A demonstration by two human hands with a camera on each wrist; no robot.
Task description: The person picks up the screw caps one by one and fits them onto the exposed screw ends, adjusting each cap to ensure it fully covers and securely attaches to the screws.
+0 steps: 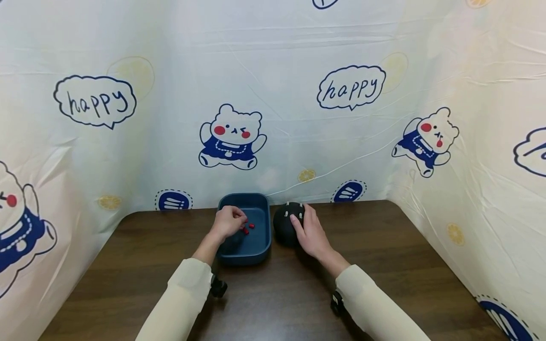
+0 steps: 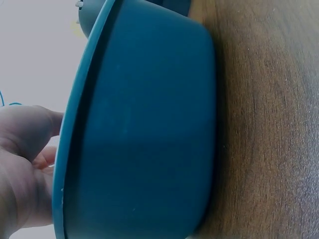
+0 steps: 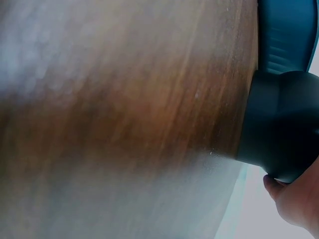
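Note:
My left hand (image 1: pixel 229 221) is over the blue plastic bin (image 1: pixel 244 259), its thumb and fingertips pinched together. A bit of red shows at those fingertips, seemingly a small red piece; the grip partly hides it. Small red cylinder-like pieces (image 1: pixel 251 226) lie on the bin's floor just below. To the right of the bin, my right hand (image 1: pixel 313 234) grips a black rounded object (image 1: pixel 283 227) from its right side, thumb on top. Several small silvery pegs stick out of its upper surface. In the right wrist view, the black object (image 3: pixel 279 119) shows a flat-sided base on the table.
The brown wooden table (image 1: pixel 384 265) carries the bin and the black object close together near its back edge. Behind hangs a pale printed curtain (image 1: pixel 290 94) with bears and lettering, which also runs along both sides.

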